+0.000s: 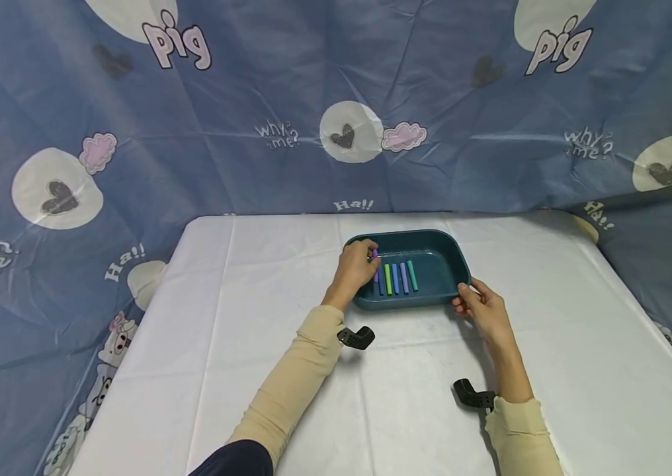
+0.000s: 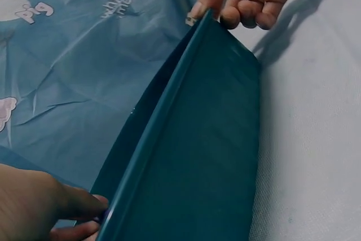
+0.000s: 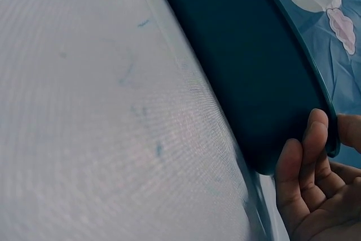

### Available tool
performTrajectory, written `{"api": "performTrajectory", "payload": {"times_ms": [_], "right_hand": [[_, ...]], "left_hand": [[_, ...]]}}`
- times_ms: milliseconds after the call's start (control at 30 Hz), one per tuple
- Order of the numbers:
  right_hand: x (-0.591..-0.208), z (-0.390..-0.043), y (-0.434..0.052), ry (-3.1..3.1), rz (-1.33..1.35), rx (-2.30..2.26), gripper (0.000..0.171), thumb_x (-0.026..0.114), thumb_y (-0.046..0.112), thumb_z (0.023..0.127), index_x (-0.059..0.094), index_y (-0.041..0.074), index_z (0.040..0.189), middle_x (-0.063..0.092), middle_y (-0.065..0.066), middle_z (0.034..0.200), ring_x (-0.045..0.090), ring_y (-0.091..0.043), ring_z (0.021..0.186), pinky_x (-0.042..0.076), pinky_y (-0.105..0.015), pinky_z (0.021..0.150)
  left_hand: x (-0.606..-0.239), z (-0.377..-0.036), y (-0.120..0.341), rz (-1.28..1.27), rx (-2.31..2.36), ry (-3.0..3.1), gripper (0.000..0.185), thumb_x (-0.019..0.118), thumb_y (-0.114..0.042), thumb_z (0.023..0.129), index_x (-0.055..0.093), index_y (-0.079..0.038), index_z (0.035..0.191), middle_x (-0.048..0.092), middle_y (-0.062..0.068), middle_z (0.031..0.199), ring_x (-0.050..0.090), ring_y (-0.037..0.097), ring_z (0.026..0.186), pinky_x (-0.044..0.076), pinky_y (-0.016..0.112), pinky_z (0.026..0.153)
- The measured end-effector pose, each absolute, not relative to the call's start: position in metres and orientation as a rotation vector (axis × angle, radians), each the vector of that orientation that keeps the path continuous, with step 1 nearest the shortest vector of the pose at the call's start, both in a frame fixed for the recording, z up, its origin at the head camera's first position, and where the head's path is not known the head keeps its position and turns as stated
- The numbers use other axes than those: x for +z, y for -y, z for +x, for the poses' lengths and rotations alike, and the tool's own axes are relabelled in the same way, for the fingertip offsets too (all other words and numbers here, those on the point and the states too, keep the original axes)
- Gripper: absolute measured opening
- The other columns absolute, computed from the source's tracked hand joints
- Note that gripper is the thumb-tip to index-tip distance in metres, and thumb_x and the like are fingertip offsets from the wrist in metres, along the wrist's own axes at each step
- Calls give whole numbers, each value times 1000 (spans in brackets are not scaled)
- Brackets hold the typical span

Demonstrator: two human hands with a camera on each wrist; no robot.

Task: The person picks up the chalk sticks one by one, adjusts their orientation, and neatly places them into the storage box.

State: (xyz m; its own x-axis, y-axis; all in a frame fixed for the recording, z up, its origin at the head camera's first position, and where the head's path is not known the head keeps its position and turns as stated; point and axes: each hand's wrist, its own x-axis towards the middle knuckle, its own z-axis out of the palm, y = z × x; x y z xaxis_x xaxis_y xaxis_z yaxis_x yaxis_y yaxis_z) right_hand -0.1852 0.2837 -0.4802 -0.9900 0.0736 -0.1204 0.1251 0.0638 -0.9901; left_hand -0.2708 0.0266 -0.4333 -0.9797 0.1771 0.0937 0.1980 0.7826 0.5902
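Here a purple chalk stick (image 1: 375, 254), light and likely brittle, is pinched endwise by the left hand (image 1: 355, 267); the teal tray's (image 1: 458, 254) rigid corner rim is gripped by the right hand (image 1: 481, 309).

Even, bright overhead light — soft shadows under both arms; head view bows at edges, wrist views blurred close-up.

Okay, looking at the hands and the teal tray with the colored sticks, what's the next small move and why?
Probably lower the purple stick into the gap at the left end of the row. The left hand pinches it just above the tray's floor, where the other sticks already lie side by side, and the right hand holds the tray's near right corner steady.
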Motion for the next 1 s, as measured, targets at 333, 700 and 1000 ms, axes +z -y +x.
{"api": "performTrajectory", "payload": {"times_ms": [333, 700, 1000], "right_hand": [[-480, -186, -284, -2275, 221, -2097, 62, 56, 33, 94, 37, -5, 139, 66, 13, 69, 61, 0, 63, 54, -14, 62], [-478, -185, -281, -2273, 223, -2098, 59, 55, 32, 95, 38, -5, 138, 65, 13, 68, 60, 1, 62, 54, -14, 62], [-481, -186, -283, -2255, 205, -2137, 58, 55, 29, 95, 37, -6, 137, 66, 11, 68, 60, 0, 61, 54, -15, 60]], "left_hand": [[-430, -277, -37, -348, -574, 3220, 19, 58, -10, 90, 68, -3, 105, 61, 14, 114, 60, 26, 102, 52, 38, 88], [-432, -279, -43, -299, -498, 3372, 22, 59, -6, 90, 67, -5, 111, 47, 19, 132, 60, 31, 100, 54, 38, 74], [-437, -282, -48, -274, -451, 3391, 26, 58, -7, 91, 65, -6, 116, 45, 20, 135, 61, 29, 92, 53, 36, 68]]}}
